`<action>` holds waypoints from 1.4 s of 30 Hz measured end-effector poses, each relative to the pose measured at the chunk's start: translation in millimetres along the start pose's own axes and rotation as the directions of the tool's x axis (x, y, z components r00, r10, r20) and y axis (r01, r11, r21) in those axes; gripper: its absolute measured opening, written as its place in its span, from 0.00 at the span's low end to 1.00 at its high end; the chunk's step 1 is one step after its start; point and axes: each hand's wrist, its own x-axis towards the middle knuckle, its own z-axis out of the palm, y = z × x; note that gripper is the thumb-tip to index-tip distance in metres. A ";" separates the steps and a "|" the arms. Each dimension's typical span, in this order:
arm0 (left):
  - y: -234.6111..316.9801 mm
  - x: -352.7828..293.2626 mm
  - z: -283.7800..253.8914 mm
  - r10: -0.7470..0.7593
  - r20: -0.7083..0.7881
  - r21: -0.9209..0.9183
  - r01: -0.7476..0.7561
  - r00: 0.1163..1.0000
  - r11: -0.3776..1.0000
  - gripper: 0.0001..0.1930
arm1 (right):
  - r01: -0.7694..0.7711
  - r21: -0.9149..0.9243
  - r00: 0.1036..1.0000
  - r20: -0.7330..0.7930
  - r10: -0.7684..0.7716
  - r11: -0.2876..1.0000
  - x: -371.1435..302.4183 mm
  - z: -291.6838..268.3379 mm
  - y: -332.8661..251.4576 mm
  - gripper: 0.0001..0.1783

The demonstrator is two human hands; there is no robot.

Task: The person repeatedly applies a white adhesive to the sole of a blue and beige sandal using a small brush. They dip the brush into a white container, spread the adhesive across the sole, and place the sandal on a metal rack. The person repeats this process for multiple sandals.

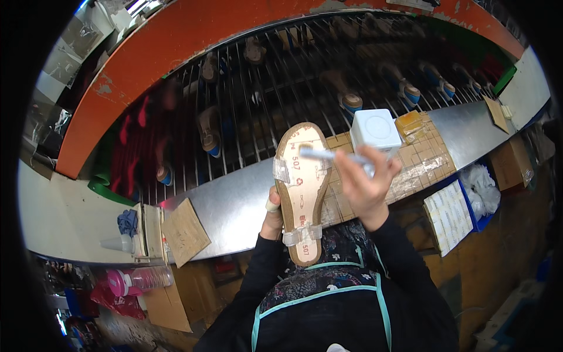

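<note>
My left hand [271, 222] grips a sandal [302, 202] by its left edge, thumb along the side and the other fingers hidden beneath. The sandal stands lengthwise before me with its pale, red-printed bottom facing up, its rim brown and clear straps folded round onto it. My right hand [368, 183], a little blurred, is closed round the handle of a brush [316, 154]. The bristle end lies over the upper part of the sandal's bottom; whether it touches is hard to tell. Beside that hand stands a white square container [376, 130].
Beyond the metal ledge [229, 199], a rack of rods [275, 88] carries several shoes under an orange frame [126, 76]. Taped cardboard [422, 154] with a yellow block [410, 124] lies right. A cardboard piece [185, 232] and a pink-capped bottle [141, 280] are left; a blue bin [485, 218] is right.
</note>
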 end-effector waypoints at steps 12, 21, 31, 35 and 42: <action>-10.3 55.7 -40.7 -0.154 0.127 -0.552 0.198 0.980 0.810 0.48 | -0.811 0.433 0.581 0.513 0.632 0.394 -82.0 -70.2 26.7 0.06; 5.6 160.9 -117.2 -0.404 -0.305 -0.659 0.114 0.862 0.743 0.49 | -0.805 0.564 0.483 0.443 0.755 0.184 -93.1 -91.0 57.0 0.05; -23.5 217.0 -168.2 -0.221 -0.644 -0.636 -0.352 0.733 0.687 0.33 | -0.789 0.486 0.599 0.477 0.643 0.376 -15.4 -50.8 123.2 0.16; -22.3 211.2 -137.7 -0.279 -0.700 -0.611 -0.349 0.658 0.711 0.36 | -0.777 0.319 0.592 0.663 0.458 0.543 41.4 24.5 179.3 0.24; -27.2 97.7 -46.3 -0.156 -0.229 -0.487 0.026 0.961 0.873 0.35 | -0.527 -0.225 0.097 0.942 0.321 0.819 68.5 170.6 248.8 0.37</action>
